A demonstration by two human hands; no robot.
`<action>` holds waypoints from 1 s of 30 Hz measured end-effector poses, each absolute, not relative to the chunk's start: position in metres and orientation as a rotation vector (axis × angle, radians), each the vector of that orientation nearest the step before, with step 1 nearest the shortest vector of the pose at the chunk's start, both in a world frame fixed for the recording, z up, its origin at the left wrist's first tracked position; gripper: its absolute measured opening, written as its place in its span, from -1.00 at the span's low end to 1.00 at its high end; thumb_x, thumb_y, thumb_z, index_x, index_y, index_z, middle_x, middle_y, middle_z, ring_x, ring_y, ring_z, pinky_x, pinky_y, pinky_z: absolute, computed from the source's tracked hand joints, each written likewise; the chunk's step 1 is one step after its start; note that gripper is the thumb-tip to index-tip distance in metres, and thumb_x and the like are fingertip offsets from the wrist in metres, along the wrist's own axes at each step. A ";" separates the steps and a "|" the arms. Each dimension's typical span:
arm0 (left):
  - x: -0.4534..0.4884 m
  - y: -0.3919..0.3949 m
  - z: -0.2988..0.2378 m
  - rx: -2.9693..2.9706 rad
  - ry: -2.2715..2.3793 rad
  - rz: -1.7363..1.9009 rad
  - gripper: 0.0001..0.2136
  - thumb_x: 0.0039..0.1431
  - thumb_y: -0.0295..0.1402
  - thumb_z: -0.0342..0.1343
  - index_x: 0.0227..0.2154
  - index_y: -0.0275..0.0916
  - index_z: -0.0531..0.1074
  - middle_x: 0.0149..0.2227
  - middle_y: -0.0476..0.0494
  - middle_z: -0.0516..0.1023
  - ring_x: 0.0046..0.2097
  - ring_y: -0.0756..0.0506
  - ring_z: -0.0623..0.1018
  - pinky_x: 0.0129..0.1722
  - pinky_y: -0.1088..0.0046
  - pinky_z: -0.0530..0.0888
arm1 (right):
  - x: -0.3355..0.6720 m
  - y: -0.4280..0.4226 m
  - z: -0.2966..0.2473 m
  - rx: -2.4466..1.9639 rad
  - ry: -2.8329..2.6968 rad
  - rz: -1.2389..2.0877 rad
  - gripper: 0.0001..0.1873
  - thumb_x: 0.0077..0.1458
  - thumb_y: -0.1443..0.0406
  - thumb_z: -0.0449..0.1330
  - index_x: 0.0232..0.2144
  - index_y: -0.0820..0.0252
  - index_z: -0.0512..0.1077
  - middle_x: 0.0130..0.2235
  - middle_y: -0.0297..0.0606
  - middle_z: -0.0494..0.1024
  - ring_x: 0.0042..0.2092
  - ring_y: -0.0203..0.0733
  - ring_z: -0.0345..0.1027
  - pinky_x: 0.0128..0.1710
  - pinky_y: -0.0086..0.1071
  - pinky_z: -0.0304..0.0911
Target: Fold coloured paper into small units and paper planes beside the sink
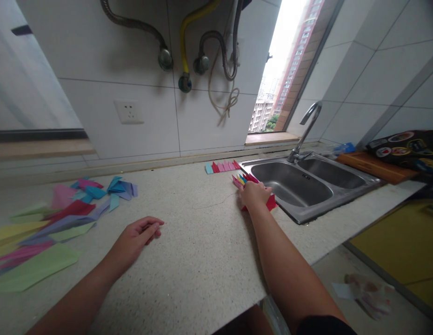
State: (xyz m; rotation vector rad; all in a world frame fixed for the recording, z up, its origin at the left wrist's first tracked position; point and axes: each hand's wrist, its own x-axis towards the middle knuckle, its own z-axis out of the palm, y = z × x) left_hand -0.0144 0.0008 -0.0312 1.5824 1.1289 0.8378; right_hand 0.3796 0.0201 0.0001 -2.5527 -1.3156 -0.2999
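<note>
My right hand point(255, 193) is down on the countertop beside the sink, closed over folded paper pieces, its fingertips largely hidden. Yellow, blue and pink paper points point(242, 179) stick out past the fingers, and a red folded paper point(271, 203) shows by the wrist. Behind this hand lies a row of folded papers point(223, 166) in light blue, red and pink. Loosely curled, my left hand point(143, 235) rests over the counter with thumb against forefinger and nothing visible in it. Blue folded papers point(116, 185) lie beyond it to the left.
Paper planes point(38, 267) in green, yellow, purple and pink spread along the counter's left side. A steel double sink point(300, 216) with a tap point(309, 114) is set in at right. Past it are a wooden board point(375, 168) and a dark patterned bag point(408, 149).
</note>
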 end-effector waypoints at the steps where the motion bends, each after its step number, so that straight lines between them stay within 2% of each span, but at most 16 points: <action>1: -0.014 0.001 -0.031 1.583 1.128 0.839 -0.62 0.13 -0.03 0.11 -0.20 -0.24 0.53 -0.41 -0.13 0.52 -0.43 -0.05 0.38 -0.41 0.46 0.28 | 0.380 0.020 0.000 -2.549 -1.318 -0.301 -0.58 0.21 0.05 0.03 -0.29 0.19 0.58 -0.24 0.02 0.57 0.00 0.15 0.28 0.00 0.07 -0.11; 10: -0.014 0.001 -0.029 1.571 1.126 0.831 -0.64 0.15 -0.05 0.11 -0.20 -0.26 0.52 -0.42 -0.13 0.52 -0.42 -0.04 0.38 -0.41 0.47 0.27 | 0.360 0.015 0.007 -2.365 -1.380 -0.435 -0.57 0.24 0.09 -0.04 -0.26 0.20 0.54 -0.30 -0.04 0.57 -0.04 0.11 0.23 -0.02 -0.01 -0.14; 13: -0.014 0.001 -0.029 1.571 1.108 0.832 -0.65 0.17 -0.07 0.11 -0.19 -0.26 0.51 -0.42 -0.12 0.51 -0.42 -0.03 0.37 -0.41 0.47 0.27 | 0.331 0.007 0.013 -2.141 -1.649 -0.468 -0.60 0.26 0.15 -0.05 -0.25 0.21 0.52 -0.23 -0.04 0.58 -0.04 0.06 0.21 0.01 -0.07 -0.17; 16: -0.014 0.002 -0.030 1.565 1.094 0.839 -0.66 0.17 -0.08 0.11 -0.19 -0.26 0.51 -0.42 -0.11 0.51 -0.42 -0.03 0.37 -0.41 0.47 0.26 | 0.302 -0.001 0.016 -1.913 -1.965 -0.434 -0.62 0.27 0.19 -0.06 -0.28 0.20 0.52 -0.26 -0.06 0.60 -0.06 0.02 0.22 0.03 -0.11 -0.16; 24: -0.011 -0.001 -0.026 1.568 1.070 0.876 -0.63 0.13 -0.06 0.11 -0.21 -0.27 0.52 -0.43 -0.12 0.51 -0.44 -0.03 0.38 -0.43 0.48 0.27 | 0.237 -0.021 0.017 -1.315 -2.523 -0.248 -0.73 0.19 0.24 0.05 -0.41 0.22 0.50 -0.41 -0.10 0.57 -0.30 -0.11 0.31 -0.22 -0.25 0.03; 30: -0.011 -0.001 -0.026 1.577 0.987 0.898 -0.71 0.16 -0.13 0.10 -0.26 -0.27 0.50 -0.47 -0.04 0.44 -0.46 0.00 0.33 -0.45 0.50 0.23 | 0.177 -0.027 0.033 -1.187 -2.527 -0.220 -0.70 0.21 0.17 0.05 -0.40 0.20 0.49 -0.38 -0.16 0.58 -0.37 -0.16 0.37 -0.36 -0.33 0.04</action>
